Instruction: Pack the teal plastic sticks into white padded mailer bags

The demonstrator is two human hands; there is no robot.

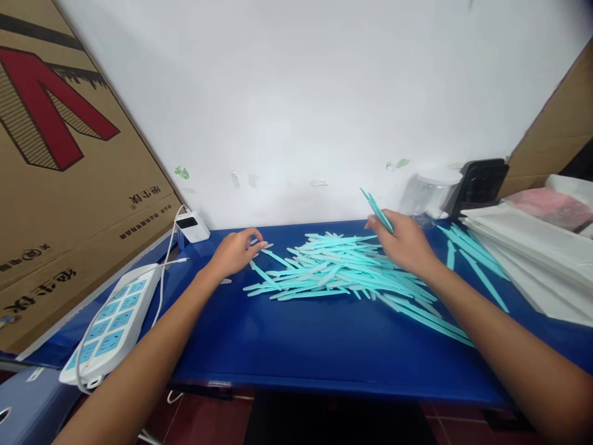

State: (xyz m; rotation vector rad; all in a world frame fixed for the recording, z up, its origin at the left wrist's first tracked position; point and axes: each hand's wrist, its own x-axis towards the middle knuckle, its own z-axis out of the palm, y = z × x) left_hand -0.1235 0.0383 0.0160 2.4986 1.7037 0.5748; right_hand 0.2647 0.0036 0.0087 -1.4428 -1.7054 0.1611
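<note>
A loose heap of slim turquoise sticks (pixel 333 269), shaped like eyebrow razors with pale translucent ends, covers the middle of the blue table (pixel 296 346). At the heap's left edge my left hand (pixel 236 250) is closed in a pinch, thumb and forefinger at a small pale translucent piece (pixel 265 245). Whether that piece belongs to the stick beside it I cannot tell. Raised over the heap's right side, my right hand (pixel 405 241) grips a small bunch of turquoise sticks (pixel 378 212), their thin ends pointing up and left. A pale cap-like piece (pixel 225 281) lies below my left hand.
More turquoise sticks (pixel 477 253) lie at the right, beside stacked white sheets or bags (pixel 523 259). A clear lidded jar (pixel 435 191) and black holder (pixel 479 182) stand against the wall. Left are a power strip (pixel 111 321), a white device (pixel 192 227) and a large carton (pixel 69 185).
</note>
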